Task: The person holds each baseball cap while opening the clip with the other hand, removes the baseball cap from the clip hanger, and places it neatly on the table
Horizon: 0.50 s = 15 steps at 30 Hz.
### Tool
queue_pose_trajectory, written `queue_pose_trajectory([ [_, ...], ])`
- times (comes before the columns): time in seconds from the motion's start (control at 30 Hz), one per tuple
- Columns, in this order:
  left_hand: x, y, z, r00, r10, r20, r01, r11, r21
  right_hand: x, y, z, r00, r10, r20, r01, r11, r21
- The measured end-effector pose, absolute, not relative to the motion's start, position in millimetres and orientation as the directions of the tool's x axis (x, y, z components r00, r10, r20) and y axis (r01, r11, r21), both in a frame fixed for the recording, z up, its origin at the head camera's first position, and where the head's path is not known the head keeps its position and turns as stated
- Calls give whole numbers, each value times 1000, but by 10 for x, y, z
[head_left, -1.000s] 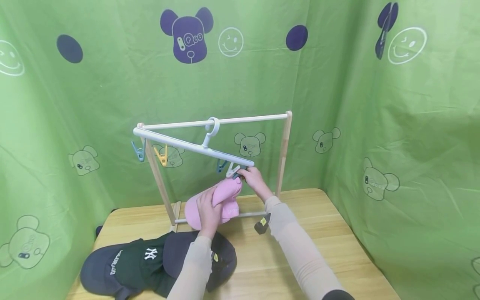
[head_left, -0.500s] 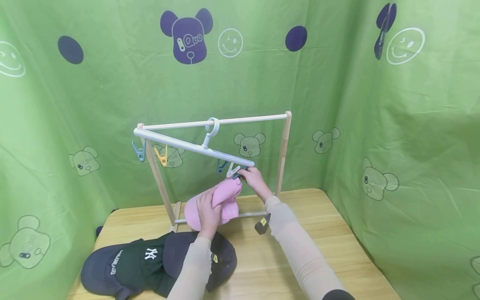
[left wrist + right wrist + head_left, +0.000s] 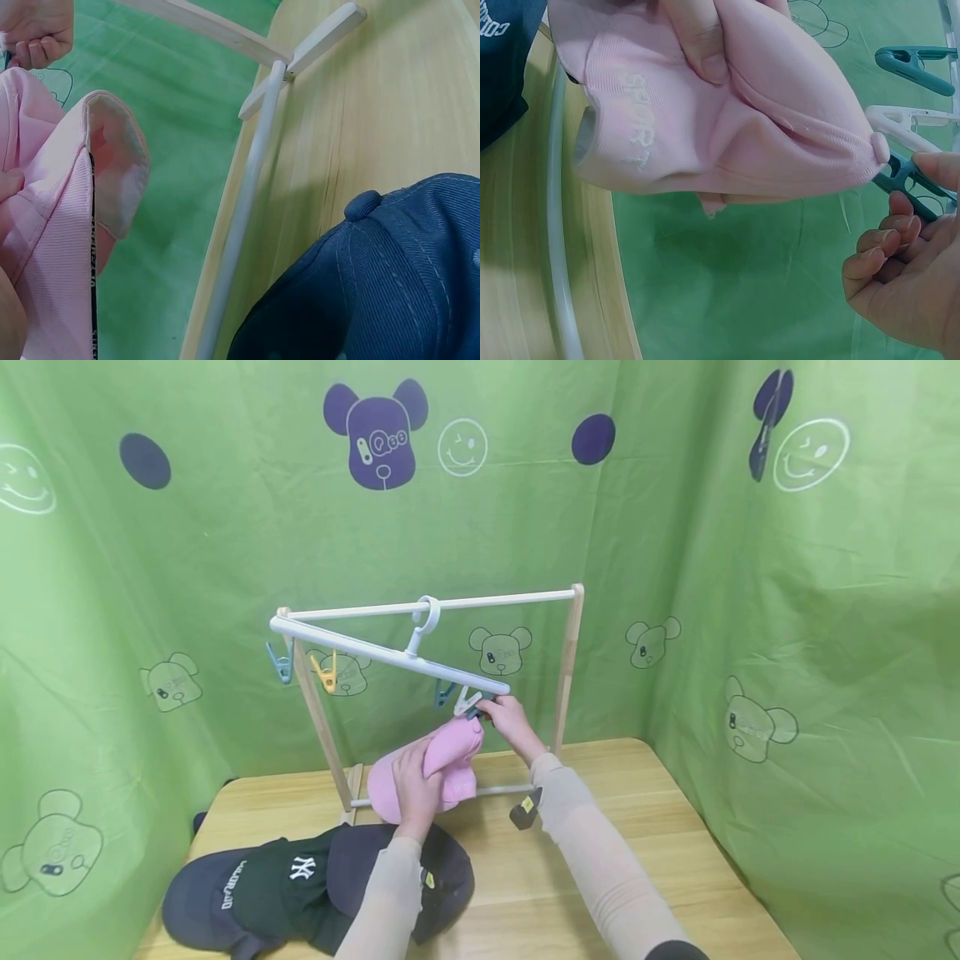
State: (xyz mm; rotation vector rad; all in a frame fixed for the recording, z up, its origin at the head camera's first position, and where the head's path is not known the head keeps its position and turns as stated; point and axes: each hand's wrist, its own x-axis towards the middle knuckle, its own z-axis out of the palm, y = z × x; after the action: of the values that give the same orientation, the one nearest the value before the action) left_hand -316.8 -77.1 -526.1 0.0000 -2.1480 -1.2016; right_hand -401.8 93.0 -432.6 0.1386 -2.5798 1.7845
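Observation:
My left hand (image 3: 417, 781) grips a pink cap (image 3: 386, 783) by its folded crown, below the low right end of a pale hanger (image 3: 352, 647). White lettering on the cap faces the right wrist view. With thumb and forefinger, my right hand (image 3: 510, 720) pinches the handles of a dark teal clip (image 3: 901, 187). That clip's jaws meet the cap near its top button (image 3: 880, 148). Right beside it hangs a white clip (image 3: 897, 122), close over the cap. The hanger tilts down to the right, its hook over the rack's top bar (image 3: 502, 600).
Several dark caps lie overlapped at the table's front left, including a green one (image 3: 262, 885) and a navy one (image 3: 197, 897). Blue (image 3: 281, 665) and yellow (image 3: 326, 675) clips hang at the hanger's left. The wooden rack post (image 3: 567, 668) stands right. Green curtains (image 3: 712, 568) enclose the table (image 3: 622, 810).
The pink cap's lower part tips very slightly in my left hand. My right hand keeps its pinch on the clip, and the rest of the scene stays in place.

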Motion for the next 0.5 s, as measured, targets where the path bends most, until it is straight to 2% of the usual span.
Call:
queue_pose_trajectory([
  [0.33, -3158, -834, -5298, -732, -337, 593, 321, 597, 735, -4022, 965, -4308, -998, -38, 56, -66, 364, -929],
  [0.5, -3149, -844, -5293, -735, -339, 587, 310, 602, 736, -4036, 984, -4343, -997, -28, 65, -71, 351, -934],
])
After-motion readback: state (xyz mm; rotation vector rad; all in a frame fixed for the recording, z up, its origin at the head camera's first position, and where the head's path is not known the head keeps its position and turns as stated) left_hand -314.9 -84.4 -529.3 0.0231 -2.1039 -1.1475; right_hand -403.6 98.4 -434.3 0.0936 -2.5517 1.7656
